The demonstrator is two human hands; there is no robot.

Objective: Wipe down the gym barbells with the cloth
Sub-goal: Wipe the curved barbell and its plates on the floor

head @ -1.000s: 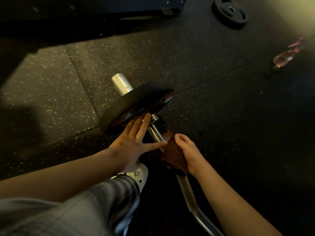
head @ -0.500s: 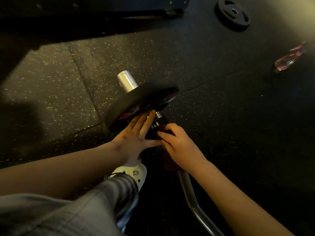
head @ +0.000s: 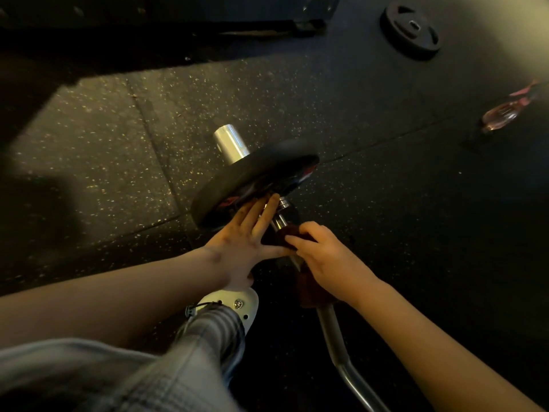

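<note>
Nearest the camera, a grey trouser leg (head: 184,361) runs down to a white shoe (head: 237,303) planted on the floor (head: 98,150), which is dark speckled rubber matting. Just right of the shoe lies the barbell (head: 328,330), a bent metal bar that comes in from the near right edge and runs away toward the middle of the scene.

The right hand (head: 329,263) sits on the bar with its fingers curled round a dark reddish cloth (head: 310,292), which is wrapped about the bar just short of the collar. Beside it on the left, the left hand (head: 237,242) holds nothing: its fingers are straight and spread, pressed flat against the near face of the black weight plate (head: 258,171) loaded on the bar, with the thumb reaching across to touch the cloth. Beyond the plate the shiny end of the bar sticks out.

Farther off on the right, a pink bottle (head: 502,114) lies on the floor. At the far right a loose weight disc (head: 411,32) lies flat, and a dark machine frame (head: 267,7) runs along the far edge.
</note>
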